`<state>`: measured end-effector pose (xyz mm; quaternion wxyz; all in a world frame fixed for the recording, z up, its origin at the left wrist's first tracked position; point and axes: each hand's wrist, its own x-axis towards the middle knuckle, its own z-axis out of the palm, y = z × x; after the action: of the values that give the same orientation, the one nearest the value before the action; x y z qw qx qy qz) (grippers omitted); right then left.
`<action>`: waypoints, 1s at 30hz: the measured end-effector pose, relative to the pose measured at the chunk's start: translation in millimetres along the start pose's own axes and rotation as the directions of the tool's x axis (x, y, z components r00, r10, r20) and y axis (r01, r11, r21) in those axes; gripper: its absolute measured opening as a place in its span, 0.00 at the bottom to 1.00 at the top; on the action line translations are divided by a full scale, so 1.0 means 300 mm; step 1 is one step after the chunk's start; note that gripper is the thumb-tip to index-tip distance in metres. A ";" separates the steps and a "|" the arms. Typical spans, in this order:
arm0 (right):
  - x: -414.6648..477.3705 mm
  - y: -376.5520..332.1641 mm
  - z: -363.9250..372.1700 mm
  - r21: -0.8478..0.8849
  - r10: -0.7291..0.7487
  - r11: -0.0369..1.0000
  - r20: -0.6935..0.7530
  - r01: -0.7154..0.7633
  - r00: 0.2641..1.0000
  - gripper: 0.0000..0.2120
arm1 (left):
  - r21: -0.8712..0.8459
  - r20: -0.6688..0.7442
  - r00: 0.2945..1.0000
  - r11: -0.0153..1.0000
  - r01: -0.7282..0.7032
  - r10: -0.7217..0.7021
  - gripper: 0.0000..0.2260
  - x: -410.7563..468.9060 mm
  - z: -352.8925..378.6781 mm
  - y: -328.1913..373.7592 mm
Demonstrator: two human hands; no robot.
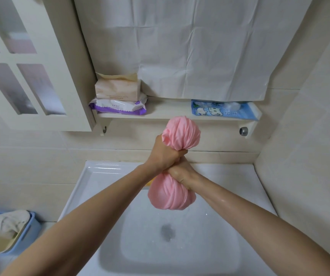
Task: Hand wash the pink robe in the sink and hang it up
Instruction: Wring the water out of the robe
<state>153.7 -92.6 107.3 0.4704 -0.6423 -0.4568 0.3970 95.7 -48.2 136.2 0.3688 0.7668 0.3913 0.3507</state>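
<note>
The pink robe is bunched and twisted into a tight roll, held in the air above the white sink. My left hand grips the twisted middle from above, and a pink bulge sticks out over it. Just below, my right hand grips the same twisted part, with a second, larger pink bulge hanging under it. Both fists touch each other. My right forearm looks wet. The basin below holds cloudy water around a dark drain.
A shelf on the wall carries stacked tissue packs at the left and a blue packet at the right, under a white sheet. A cabinet door stands at the left. A blue basket with cloths sits low left.
</note>
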 end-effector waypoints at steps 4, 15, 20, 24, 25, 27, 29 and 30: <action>-0.016 0.011 0.012 -0.015 -0.108 0.994 -0.058 0.108 0.992 0.14 | 0.004 0.033 0.999 1.000 -0.025 0.025 0.12 0.002 0.003 0.014; -0.001 0.037 0.020 -0.054 -0.131 0.991 -0.171 0.123 0.977 0.10 | 0.068 0.021 1.000 0.998 0.005 -0.007 0.13 0.011 0.014 0.039; 0.029 -0.005 -0.049 0.294 -0.015 0.952 -0.236 0.086 0.972 0.08 | -0.322 0.356 0.932 0.928 0.185 -0.062 0.59 -0.017 -0.039 -0.081; 0.048 -0.026 -0.069 0.457 0.025 0.888 -0.165 0.054 0.986 0.10 | -0.349 0.484 0.860 0.866 0.358 -0.161 0.62 -0.075 0.001 -0.144; 0.048 -0.018 -0.065 0.436 -0.001 0.898 -0.125 0.056 0.992 0.10 | -0.389 0.487 0.853 0.828 0.404 -0.187 0.56 -0.084 0.016 -0.149; 0.043 -0.010 -0.054 0.408 -0.065 0.910 -0.025 0.069 0.998 0.08 | -0.423 0.534 0.819 0.773 0.472 -0.208 0.42 -0.104 0.023 -0.150; 0.037 -0.006 -0.050 0.430 -0.079 0.901 0.060 0.046 0.995 0.06 | -0.452 0.562 0.804 0.741 0.497 -0.196 0.21 -0.137 0.017 -0.136; 0.032 -0.006 -0.051 0.466 -0.072 0.885 0.109 0.013 0.991 0.06 | -0.456 0.562 0.801 0.729 0.510 -0.209 0.13 -0.150 0.013 -0.123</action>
<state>170.2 -86.7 112.0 0.5899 -0.4752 -0.3906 0.5232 66.2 -72.6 92.2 0.7335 0.5812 0.3063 0.1745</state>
